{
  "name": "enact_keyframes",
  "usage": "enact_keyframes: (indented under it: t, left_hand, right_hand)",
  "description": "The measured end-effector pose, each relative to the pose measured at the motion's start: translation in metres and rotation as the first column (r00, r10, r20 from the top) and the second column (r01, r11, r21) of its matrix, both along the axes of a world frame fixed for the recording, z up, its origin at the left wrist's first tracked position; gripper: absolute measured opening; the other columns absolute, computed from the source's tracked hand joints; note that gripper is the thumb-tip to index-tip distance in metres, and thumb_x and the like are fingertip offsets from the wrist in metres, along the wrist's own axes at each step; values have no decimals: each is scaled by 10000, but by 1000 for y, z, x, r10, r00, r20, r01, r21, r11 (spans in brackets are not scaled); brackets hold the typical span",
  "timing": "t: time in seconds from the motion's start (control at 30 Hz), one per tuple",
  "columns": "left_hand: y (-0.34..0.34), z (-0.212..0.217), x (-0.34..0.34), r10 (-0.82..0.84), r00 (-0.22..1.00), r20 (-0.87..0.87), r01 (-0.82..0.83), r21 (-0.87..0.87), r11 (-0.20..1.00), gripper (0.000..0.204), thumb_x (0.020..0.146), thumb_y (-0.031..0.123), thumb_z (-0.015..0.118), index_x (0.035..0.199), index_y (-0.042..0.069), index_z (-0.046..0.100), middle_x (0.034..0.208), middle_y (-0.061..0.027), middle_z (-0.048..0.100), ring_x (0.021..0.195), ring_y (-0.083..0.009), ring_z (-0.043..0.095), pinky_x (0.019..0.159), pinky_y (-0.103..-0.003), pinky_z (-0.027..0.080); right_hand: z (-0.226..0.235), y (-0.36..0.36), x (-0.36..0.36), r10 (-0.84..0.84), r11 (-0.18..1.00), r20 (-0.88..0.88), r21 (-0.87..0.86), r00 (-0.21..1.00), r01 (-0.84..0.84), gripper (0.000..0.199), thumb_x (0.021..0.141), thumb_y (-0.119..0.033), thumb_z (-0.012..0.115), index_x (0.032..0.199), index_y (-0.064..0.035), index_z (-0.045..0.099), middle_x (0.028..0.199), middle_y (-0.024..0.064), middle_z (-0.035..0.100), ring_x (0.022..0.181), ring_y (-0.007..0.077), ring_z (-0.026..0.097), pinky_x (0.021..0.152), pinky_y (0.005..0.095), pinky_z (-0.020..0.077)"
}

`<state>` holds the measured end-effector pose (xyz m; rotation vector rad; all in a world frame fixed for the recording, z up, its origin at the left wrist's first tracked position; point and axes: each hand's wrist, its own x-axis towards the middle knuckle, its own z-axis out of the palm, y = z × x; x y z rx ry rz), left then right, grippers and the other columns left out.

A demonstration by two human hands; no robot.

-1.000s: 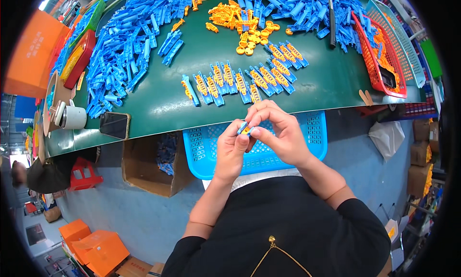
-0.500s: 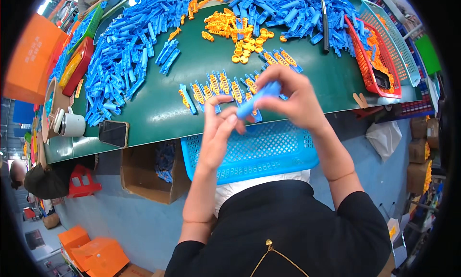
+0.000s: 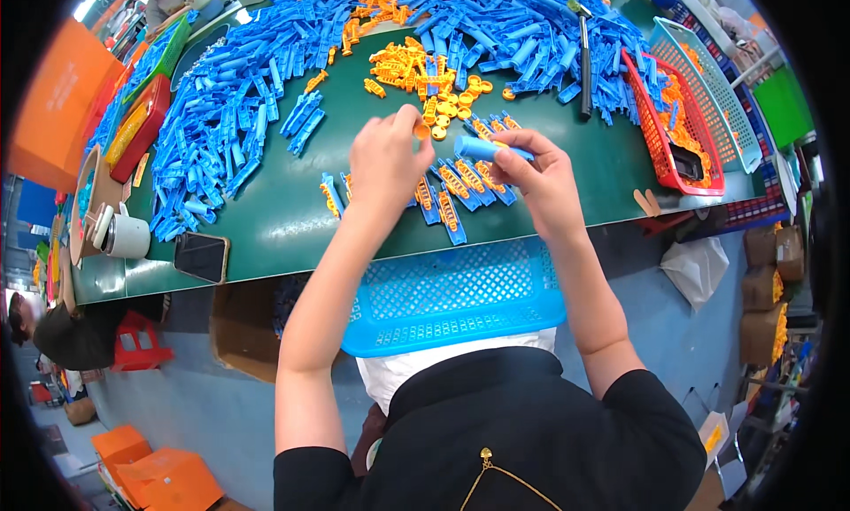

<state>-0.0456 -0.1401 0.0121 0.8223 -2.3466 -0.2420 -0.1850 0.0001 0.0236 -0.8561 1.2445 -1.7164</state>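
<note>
My right hand (image 3: 542,176) pinches a blue plastic tube-shaped part (image 3: 485,149) between thumb and fingers, its round end pointing left. Forward and to the left, my left hand (image 3: 382,157) has its fingertips closed on a small round orange cap (image 3: 422,132), beside the loose orange caps (image 3: 454,104) on the table. Beneath and between both hands lie several blue parts with orange ribbed inserts (image 3: 450,214), set out in a slanting row. The left hand and forearm cover some of that row.
Heaps of blue parts (image 3: 522,33) line the back of the green table (image 3: 266,232). A hammer (image 3: 585,59) lies near a red basket (image 3: 651,112) of orange pieces. At the left edge are a phone (image 3: 202,256) and a mug (image 3: 128,235). A blue basket (image 3: 452,325) rests on my lap.
My left hand has left the blue tube-shaped part and moved forward to the caps, where it now pinches one. My right hand keeps the tube-shaped part. The view has shifted slightly.
</note>
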Motion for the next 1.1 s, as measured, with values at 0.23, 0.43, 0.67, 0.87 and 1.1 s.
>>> enact_keyframes:
  t: [0.23, 0.43, 0.67, 0.87, 1.1]
  left_hand:
    - [73, 31, 47, -117, 917, -383, 147, 50, 988, 318, 618, -42, 723, 913, 10, 616, 794, -105, 657, 701, -163, 646, 646, -276, 514]
    - [91, 16, 71, -117, 847, -518, 269, 229, 936, 294, 690, -94, 703, 966, -37, 616, 895, -127, 662, 852, -179, 650, 787, -278, 522]
    - [96, 8, 80, -49, 565, -824, 647, 406, 646, 333, 684, -101, 707, 995, -38, 605, 1015, -118, 549, 900, -172, 583, 828, -281, 484]
    - [92, 5, 90, -30, 562, -827, 749, 492, 444, 320, 695, -64, 718, 993, -51, 604, 1000, -122, 558, 884, -188, 586, 836, -293, 477]
    - [103, 19, 91, -143, 610, -779, 710, 458, 534, 300, 671, -25, 744, 944, -34, 620, 940, -128, 585, 891, -209, 585, 790, -299, 480]
  right_hand:
    - [12, 25, 43, -41, 999, -154, 5, 987, 42, 183, 822, -93, 643, 943, 41, 612, 830, 80, 628, 686, 111, 609, 619, 213, 511]
    - [13, 36, 57, -29, 999, -177, 12, 984, 32, 188, 868, -128, 600, 953, 40, 611, 767, 75, 621, 626, 94, 597, 526, 195, 490]
    - [17, 43, 59, 182, 978, -181, 137, 966, -159, 184, 848, -117, 606, 965, 25, 596, 728, 44, 609, 597, 62, 569, 498, 177, 442]
    - [4, 42, 53, 488, 853, 47, 188, 872, -488, 235, 829, -157, 626, 984, 14, 580, 801, 37, 589, 642, 69, 531, 523, 198, 410]
    - [-32, 36, 57, 630, 773, 249, -110, 735, -625, 327, 854, -283, 619, 1047, -23, 574, 950, 61, 521, 779, 112, 527, 575, 219, 419]
